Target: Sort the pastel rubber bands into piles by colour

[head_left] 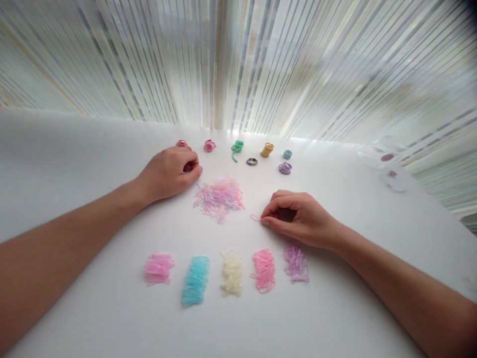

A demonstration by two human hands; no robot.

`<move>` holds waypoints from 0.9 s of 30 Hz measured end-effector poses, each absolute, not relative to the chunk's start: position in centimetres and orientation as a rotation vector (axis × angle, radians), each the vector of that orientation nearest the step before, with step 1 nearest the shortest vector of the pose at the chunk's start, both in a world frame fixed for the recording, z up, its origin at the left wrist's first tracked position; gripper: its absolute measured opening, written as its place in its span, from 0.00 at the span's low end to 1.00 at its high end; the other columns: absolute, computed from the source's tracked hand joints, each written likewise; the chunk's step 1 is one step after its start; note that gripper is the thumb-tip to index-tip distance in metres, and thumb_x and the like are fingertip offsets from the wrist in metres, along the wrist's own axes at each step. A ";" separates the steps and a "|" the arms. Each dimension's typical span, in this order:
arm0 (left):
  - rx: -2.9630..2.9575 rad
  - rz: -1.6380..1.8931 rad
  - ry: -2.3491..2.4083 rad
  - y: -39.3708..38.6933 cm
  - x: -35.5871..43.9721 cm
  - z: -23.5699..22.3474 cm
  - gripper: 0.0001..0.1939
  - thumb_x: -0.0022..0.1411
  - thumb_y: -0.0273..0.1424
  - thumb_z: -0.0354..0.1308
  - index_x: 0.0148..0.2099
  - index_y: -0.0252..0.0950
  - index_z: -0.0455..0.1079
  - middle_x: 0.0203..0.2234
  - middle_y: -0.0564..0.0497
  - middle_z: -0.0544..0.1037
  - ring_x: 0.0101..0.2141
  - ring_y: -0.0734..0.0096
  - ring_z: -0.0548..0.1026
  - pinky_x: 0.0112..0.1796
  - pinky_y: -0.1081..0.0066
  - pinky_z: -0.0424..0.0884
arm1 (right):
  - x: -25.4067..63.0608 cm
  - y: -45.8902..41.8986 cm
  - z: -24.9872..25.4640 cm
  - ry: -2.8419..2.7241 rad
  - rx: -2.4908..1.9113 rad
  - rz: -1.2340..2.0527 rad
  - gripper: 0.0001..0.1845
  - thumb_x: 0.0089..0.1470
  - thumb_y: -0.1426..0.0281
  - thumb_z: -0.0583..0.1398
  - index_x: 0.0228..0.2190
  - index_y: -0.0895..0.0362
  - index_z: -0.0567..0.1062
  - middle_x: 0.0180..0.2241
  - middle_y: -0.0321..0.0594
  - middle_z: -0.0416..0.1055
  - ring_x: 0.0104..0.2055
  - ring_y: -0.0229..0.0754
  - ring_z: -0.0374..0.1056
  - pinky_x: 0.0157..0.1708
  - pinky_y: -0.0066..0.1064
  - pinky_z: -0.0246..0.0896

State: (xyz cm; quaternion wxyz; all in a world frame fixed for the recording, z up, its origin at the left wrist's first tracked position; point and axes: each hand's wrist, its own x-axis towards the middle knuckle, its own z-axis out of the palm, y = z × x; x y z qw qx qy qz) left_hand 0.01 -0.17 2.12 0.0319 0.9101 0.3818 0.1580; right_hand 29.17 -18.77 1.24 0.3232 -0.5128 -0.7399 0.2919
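Between thumb and forefinger, my right hand [300, 219] pinches a small pale pink rubber band [255, 218] just over the white table. To its left lies a loose heap of mixed pink and lilac bands [220, 197]. My left hand [169, 171] rests curled beside that heap, its fingertips closed; whether anything is in them is hidden. Nearer me run sorted piles of bands: bright pink [159, 268], blue [196, 280], cream [231, 273], coral pink [264, 270] and purple [296, 264].
Along the back sit coiled strips: red [182, 144], pink [209, 145], green [237, 146], yellow [267, 149], blue [287, 154] and purple [285, 168]. A dark multicoloured ring [252, 161] lies among them. Clear round items [394, 180] stand at far right, before a string curtain [223, 64].
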 end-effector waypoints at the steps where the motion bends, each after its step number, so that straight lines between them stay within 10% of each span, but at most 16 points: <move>1: 2.803 0.484 1.175 -0.2 0.0 2.1 0.12 0.66 0.39 0.51 0.31 0.39 0.65 0.31 0.46 0.77 0.35 0.61 0.75 0.40 0.63 0.66 | 29.2 -18.8 1.3 -1.946 -1.344 0.761 0.07 0.62 0.70 0.69 0.32 0.58 0.86 0.30 0.40 0.76 0.27 0.35 0.67 0.25 0.26 0.60; 27: 2.843 0.481 1.162 0.0 -0.1 2.0 0.13 0.67 0.40 0.51 0.31 0.40 0.65 0.31 0.47 0.78 0.35 0.61 0.75 0.40 0.63 0.66 | 29.2 -18.8 1.4 -2.007 -1.335 0.709 0.05 0.63 0.69 0.69 0.35 0.58 0.86 0.30 0.40 0.76 0.28 0.36 0.69 0.27 0.28 0.63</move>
